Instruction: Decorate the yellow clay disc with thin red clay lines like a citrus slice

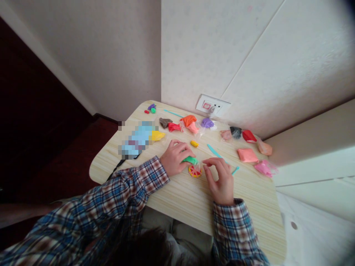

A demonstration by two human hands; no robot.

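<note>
Dark hair (149, 247) below | left hand (177, 159) palm-down, grip holding green packet (190, 160) | right hand (222, 181) curled beside red-yellow disc (195, 171), grip narrow

Disc (195, 171) on tbl (257, 199) btwn L hand (176, 158) & R hand (223, 181); tool (213, 150) behind latter; 6 pkts (247, 155) R.

Left hand (177, 158) holds green packet (190, 160) — right hand (221, 180) beside red-yellow disc (195, 171).

A bright green lump of modelling clay (190, 160), bagged in clear plastic, sits under the fingers of the left hand (178, 158), its far end partly covered. Just beside its near edge, a round clay citrus slice (195, 171) lies flat on the wood-grain tabletop (177, 201), yellow-rimmed, with red wedges divided by paler pink lines.
</note>
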